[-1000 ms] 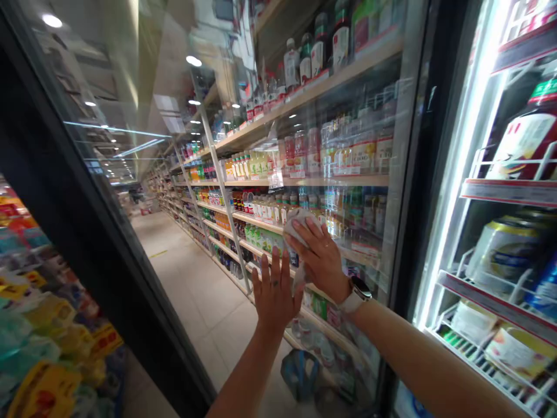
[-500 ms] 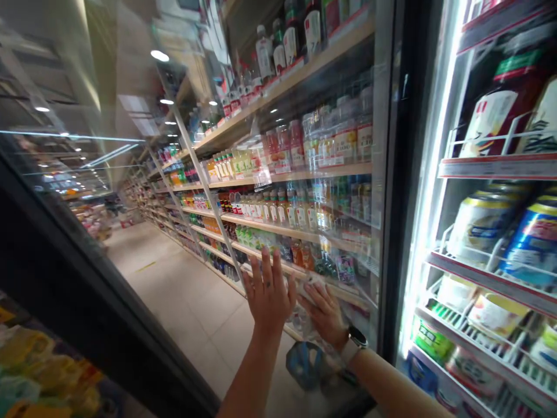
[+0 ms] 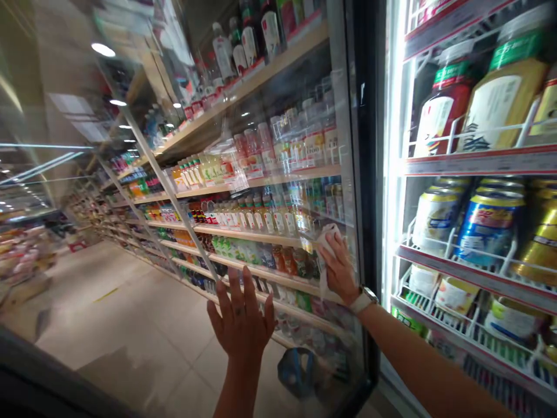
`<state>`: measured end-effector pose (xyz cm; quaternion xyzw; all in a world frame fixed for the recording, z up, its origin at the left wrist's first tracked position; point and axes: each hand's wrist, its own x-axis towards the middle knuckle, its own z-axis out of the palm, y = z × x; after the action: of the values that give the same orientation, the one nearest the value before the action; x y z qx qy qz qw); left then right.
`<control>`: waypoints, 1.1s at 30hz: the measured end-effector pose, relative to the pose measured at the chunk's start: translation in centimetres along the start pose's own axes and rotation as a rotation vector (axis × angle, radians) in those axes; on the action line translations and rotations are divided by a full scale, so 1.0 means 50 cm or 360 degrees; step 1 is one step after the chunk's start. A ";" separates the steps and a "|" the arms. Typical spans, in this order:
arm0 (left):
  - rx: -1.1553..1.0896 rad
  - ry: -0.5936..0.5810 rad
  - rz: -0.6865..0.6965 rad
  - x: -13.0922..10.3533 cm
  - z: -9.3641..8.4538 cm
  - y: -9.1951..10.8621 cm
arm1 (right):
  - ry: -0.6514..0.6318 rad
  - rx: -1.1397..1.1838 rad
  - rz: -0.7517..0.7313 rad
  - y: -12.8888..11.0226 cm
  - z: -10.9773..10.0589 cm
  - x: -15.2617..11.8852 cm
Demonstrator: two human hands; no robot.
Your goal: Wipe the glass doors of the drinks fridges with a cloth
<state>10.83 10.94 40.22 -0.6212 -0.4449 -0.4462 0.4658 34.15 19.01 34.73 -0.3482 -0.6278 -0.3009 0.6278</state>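
Note:
A glass door (image 3: 278,313) with a dark frame stands across my view, and shelves of drinks show through it or in its reflection. My left hand (image 3: 241,319) is spread against or just before the glass, fingers apart, holding nothing. To its right and higher up, my right hand (image 3: 339,264) presses a crumpled white cloth (image 3: 328,241) to the glass near the door's right frame (image 3: 369,191). Part of the cloth hangs below the palm. A watch (image 3: 368,295) is on my right wrist.
At right, a lit fridge (image 3: 394,145) holds bottles (image 3: 496,104), drink cans (image 3: 489,223) and tubs on wire-fronted shelves. Wooden shelves (image 3: 261,235) of bottles run away to the left. A dark bag-like object (image 3: 296,371) is low behind the glass. The tiled floor (image 3: 143,331) extends left.
My right hand has moved up and right across the glass with the cloth. My left hand is lower and further left in view. The view has turned right, showing more of the fridge.

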 end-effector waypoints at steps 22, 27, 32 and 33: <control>-0.0141 -0.0044 0.0036 -0.005 0.014 -0.026 | -0.0437 -0.0036 -0.0514 -0.179 0.051 0.020; -0.0136 -0.0035 0.0026 -0.001 0.012 -0.018 | -0.0202 -0.0110 -0.0283 0.005 -0.005 0.043; -0.0068 -0.0015 0.0066 0.006 0.001 -0.006 | 0.0021 -0.0095 0.0073 0.120 -0.037 -0.011; -0.0045 -0.0018 0.0074 0.007 -0.002 -0.003 | 0.0057 -0.0090 0.0112 0.123 -0.037 -0.024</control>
<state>10.73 10.94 40.60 -0.6404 -0.4266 -0.4379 0.4648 40.19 21.00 33.21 -0.3822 -0.5951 -0.3023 0.6391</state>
